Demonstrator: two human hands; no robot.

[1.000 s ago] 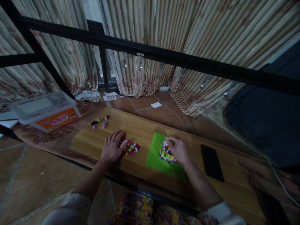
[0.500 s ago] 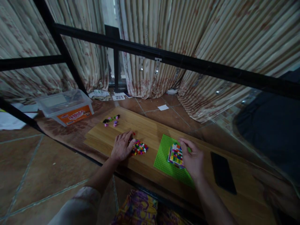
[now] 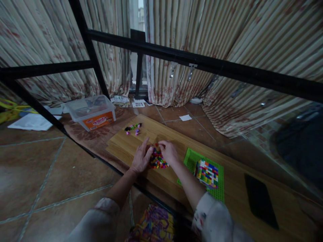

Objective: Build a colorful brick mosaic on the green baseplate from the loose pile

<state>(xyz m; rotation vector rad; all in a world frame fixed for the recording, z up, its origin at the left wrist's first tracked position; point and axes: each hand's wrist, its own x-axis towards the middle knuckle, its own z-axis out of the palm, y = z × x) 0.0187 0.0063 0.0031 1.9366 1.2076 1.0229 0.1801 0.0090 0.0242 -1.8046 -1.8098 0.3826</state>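
Observation:
Small loose toy bricks [image 3: 159, 162] of many colours lie in a pile on the wooden board. Against the pile's left side rests my left hand [image 3: 140, 159], its fingers stretched and apart, holding nothing visible. From the right, my right hand [image 3: 170, 154] reaches over the pile with thumb and forefinger drawn together. A red brick [image 3: 156, 144] shows right by those fingertips; whether they grip it is unclear. Right of my right forearm, a block built of many-coloured bricks [image 3: 207, 173] stands on a green studded baseplate [image 3: 220, 183], touched by neither hand.
A few pink, green and black pieces [image 3: 133, 127] lie at the board's far left end. A dark flat slab [image 3: 261, 200] lies on the right. Behind stands a clear plastic box [image 3: 92, 111] with an orange label. Black metal bars [image 3: 176, 53] cross before the curtains.
My right hand has left the brick block on the green baseplate and moved left to the loose pile. My left hand stays beside the pile. The camera view has shifted somewhat left.

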